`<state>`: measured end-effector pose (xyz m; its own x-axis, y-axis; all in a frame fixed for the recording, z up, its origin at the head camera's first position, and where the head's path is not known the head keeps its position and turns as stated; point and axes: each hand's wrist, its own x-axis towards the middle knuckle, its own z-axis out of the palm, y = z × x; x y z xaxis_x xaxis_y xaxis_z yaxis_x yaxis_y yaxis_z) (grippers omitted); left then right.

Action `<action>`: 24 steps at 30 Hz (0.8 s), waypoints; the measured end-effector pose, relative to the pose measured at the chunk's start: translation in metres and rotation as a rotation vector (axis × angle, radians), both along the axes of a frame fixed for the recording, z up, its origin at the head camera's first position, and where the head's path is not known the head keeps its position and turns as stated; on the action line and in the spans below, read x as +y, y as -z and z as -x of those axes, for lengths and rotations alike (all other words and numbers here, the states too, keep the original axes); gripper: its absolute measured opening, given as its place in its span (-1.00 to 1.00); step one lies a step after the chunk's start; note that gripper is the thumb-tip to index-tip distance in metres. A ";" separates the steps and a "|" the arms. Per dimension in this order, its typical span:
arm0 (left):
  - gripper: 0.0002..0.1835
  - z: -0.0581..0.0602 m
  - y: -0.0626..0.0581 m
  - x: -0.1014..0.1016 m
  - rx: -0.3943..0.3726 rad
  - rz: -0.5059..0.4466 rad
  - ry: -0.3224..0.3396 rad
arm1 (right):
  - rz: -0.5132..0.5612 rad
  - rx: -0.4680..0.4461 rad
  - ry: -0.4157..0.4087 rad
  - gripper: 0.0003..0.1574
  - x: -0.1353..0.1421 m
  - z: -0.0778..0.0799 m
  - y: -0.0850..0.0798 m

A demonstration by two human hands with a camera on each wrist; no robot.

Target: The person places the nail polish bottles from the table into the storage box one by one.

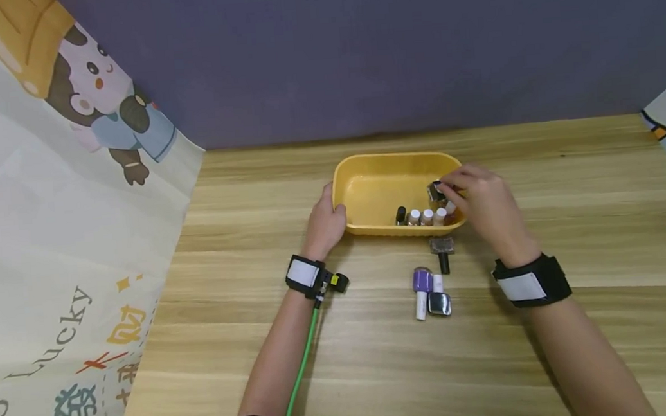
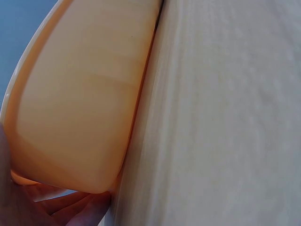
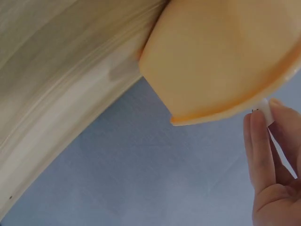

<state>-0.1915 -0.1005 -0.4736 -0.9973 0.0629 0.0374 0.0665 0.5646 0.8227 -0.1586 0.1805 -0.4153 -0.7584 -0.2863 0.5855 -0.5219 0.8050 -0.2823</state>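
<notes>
A yellow plastic basket (image 1: 376, 160) stands on the table, with several nail polish bottles (image 1: 427, 217) along its near side. My left hand (image 1: 326, 223) grips the basket's left end, thumb over the rim. In the left wrist view, its fingers (image 2: 70, 207) lie against the outside of the basket wall. Over the basket's right end, my right hand (image 1: 486, 207) pinches a dark nail polish bottle (image 1: 435, 192). The right wrist view shows its white cap (image 3: 265, 112) between thumb and fingers; the rest is hidden there behind the rim.
In front of the basket lie a glittery grey nail polish bottle (image 1: 442, 246) with a black cap, a purple one (image 1: 422, 280) and a dark one (image 1: 439, 303) with a white cap. A dark purple backdrop (image 1: 380, 56) rises behind the wooden table (image 1: 600, 215).
</notes>
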 end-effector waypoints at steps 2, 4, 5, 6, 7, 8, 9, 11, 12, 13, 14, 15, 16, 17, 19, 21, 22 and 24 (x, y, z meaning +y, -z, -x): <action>-0.41 0.000 0.000 -0.001 -0.008 -0.003 0.002 | -0.006 -0.004 0.002 -0.78 -0.001 0.001 0.001; -0.41 0.000 -0.001 -0.001 -0.012 -0.006 0.005 | -0.010 -0.010 0.007 -0.77 -0.001 0.003 0.002; -0.41 0.000 -0.001 -0.001 -0.014 -0.007 0.006 | -0.014 -0.015 0.010 -0.77 -0.001 0.003 0.003; -0.41 0.001 -0.001 -0.001 -0.013 -0.009 0.006 | -0.019 -0.020 0.011 -0.77 -0.002 0.004 0.003; -0.41 0.001 -0.001 -0.001 -0.014 -0.008 0.006 | -0.025 -0.025 0.013 -0.77 -0.002 0.004 0.004; -0.41 0.001 -0.001 -0.001 -0.015 -0.007 0.007 | -0.032 -0.030 0.013 -0.78 -0.002 0.004 0.004; -0.41 0.000 -0.001 -0.001 -0.016 -0.004 0.006 | -0.042 -0.035 0.012 -0.78 -0.003 0.005 0.005; -0.40 0.000 -0.001 -0.001 -0.020 -0.001 0.004 | -0.056 -0.049 0.008 -0.79 -0.004 0.005 0.006; -0.40 -0.001 -0.001 -0.002 -0.024 -0.001 0.004 | -0.062 -0.055 0.005 -0.80 -0.005 0.005 0.007; -0.40 -0.001 -0.001 -0.002 -0.025 -0.002 0.003 | -0.066 -0.061 0.005 -0.80 -0.006 0.004 0.008; -0.39 -0.002 -0.001 -0.003 -0.025 0.002 0.001 | -0.069 -0.066 0.006 -0.81 -0.008 0.004 0.008; -0.39 -0.002 -0.001 -0.003 -0.024 0.001 0.000 | -0.068 -0.070 0.008 -0.81 -0.009 0.004 0.009; -0.39 -0.002 -0.001 -0.004 -0.022 -0.001 0.001 | -0.065 -0.076 0.012 -0.81 -0.010 0.004 0.010; -0.39 -0.002 -0.001 -0.004 -0.020 -0.001 0.001 | -0.063 -0.080 0.017 -0.81 -0.011 0.004 0.010; -0.39 -0.002 -0.001 -0.004 -0.016 0.012 -0.003 | -0.063 -0.087 0.029 -0.82 -0.012 0.004 0.011; -0.39 -0.002 -0.002 -0.003 -0.012 0.034 -0.007 | -0.062 -0.099 0.039 -0.82 -0.012 0.004 0.012; -0.40 -0.002 -0.002 -0.003 -0.009 0.046 -0.009 | -0.064 -0.106 0.042 -0.82 -0.012 0.004 0.013; -0.40 -0.001 -0.003 -0.002 -0.004 0.066 -0.014 | -0.066 -0.112 0.048 -0.82 -0.012 0.004 0.014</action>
